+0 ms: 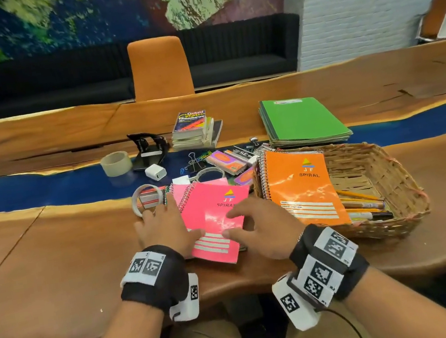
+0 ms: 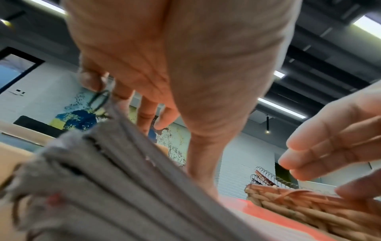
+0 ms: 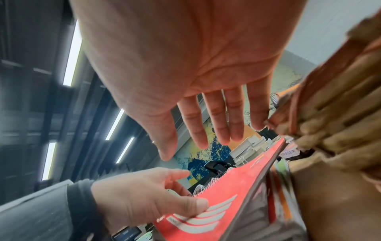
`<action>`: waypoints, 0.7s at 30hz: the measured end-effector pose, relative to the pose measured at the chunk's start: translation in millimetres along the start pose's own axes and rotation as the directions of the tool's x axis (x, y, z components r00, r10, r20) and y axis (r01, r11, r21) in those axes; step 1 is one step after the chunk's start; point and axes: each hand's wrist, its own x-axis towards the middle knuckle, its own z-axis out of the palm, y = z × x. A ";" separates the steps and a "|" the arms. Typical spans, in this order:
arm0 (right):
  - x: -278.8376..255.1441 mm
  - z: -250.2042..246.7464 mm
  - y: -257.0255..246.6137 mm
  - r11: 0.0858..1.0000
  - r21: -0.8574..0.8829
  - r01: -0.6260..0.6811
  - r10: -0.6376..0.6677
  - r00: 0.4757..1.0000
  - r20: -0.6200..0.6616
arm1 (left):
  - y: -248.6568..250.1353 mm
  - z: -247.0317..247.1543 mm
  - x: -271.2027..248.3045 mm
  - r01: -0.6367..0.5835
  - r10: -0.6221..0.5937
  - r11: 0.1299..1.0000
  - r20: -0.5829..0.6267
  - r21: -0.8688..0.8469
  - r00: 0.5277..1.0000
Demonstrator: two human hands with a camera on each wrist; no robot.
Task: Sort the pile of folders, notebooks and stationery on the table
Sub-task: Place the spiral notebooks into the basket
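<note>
A pink spiral notebook lies on top of a small pile at the table's near edge. My left hand grips its left side, thumb pressed on the cover and fingers along the spiral; in the right wrist view the left hand pinches the pink notebook's cover. My right hand hovers over the cover with fingers straight and spread, holding nothing. An orange spiral notebook leans in a wicker basket with pencils. Green folders are stacked behind.
Behind the pile lie eraser packs, binder clips, a white charger, tape rolls, a black hole punch and a stack of books. An orange chair stands across the table.
</note>
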 end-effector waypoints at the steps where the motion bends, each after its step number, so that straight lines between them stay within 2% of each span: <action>1: 2.1 2.4 -2.2 1.000 0.006 -0.004 0.004 1.000 0.012 | -3.1 -0.8 0.0 0.019 -0.019 1.000 -0.010 -0.003 1.000; 4: 3.9 8.0 -5.2 1.000 0.019 -0.025 0.023 0.998 0.064 | -7.8 0.0 0.2 0.056 -0.056 0.997 0.010 -0.051 0.998; 7: 4.7 12.4 -8.1 1.000 -0.002 -0.010 0.010 0.998 0.069 | -11.8 2.0 -1.0 0.044 -0.038 0.987 0.043 -0.155 0.998; 11: 7.2 12.7 -5.3 1.000 0.020 0.003 -0.004 1.000 0.030 | -17.5 -2.8 0.1 0.052 -0.045 0.954 0.031 -0.296 0.999; 16: 8.5 10.1 -0.5 0.996 0.089 0.000 0.005 0.998 -0.065 | -30.3 -20.9 5.0 0.145 -0.133 0.946 0.059 -0.290 0.989; 17: 7.6 8.6 -2.1 0.990 0.140 0.009 0.004 0.996 -0.089 | -34.6 -25.2 6.7 0.155 -0.138 0.919 0.071 -0.362 0.988; 19: 7.2 4.5 -6.1 0.954 0.297 0.039 0.000 0.991 -0.133 | -46.0 -35.0 11.6 0.148 -0.132 0.800 0.069 -0.582 0.989; 21: 7.5 1.0 -8.7 0.902 0.424 0.075 0.000 0.985 -0.173 | -53.4 -47.6 10.2 0.072 -0.153 0.657 -0.039 -0.751 0.988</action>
